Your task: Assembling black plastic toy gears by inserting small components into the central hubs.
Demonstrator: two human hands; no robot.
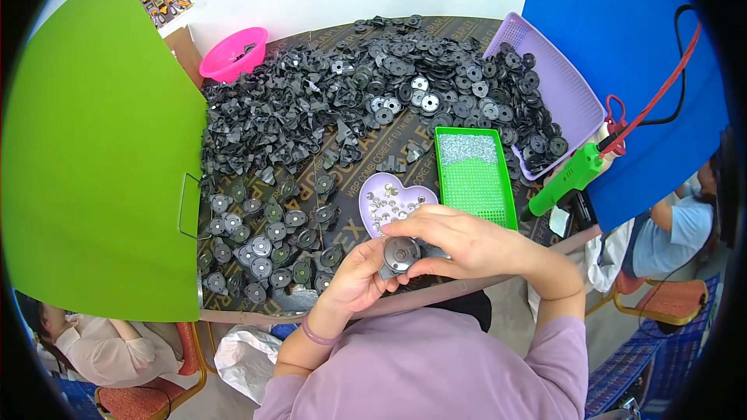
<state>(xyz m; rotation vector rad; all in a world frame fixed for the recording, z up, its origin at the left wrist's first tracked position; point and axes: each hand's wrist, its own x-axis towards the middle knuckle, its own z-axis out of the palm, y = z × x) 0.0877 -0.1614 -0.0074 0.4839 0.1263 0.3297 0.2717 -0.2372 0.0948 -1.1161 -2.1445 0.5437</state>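
Observation:
My left hand [354,274] grips a round dark plastic part [401,253] with a metal-looking centre, low over the table's near edge. From the other side my right hand [465,243] closes on the same part, its thumb at the lower rim. The right index finger reaches across the near end of a lilac heart-shaped dish [368,201], which holds several small shiny metal pieces. Another dark piece [433,251] shows partly under the right fingers; its kind is hidden. Beyond the right hand lies a green tray [476,190] with small silvery pieces at its far end.
Heaped dark plastic parts [264,109] cover the far table, and several assembled round ones [272,229] lie at left. A purple basket [556,62] tips out discs. A green power screwdriver [568,179] on a red cord stands right. Green [101,155] and blue [607,70] panels flank the table.

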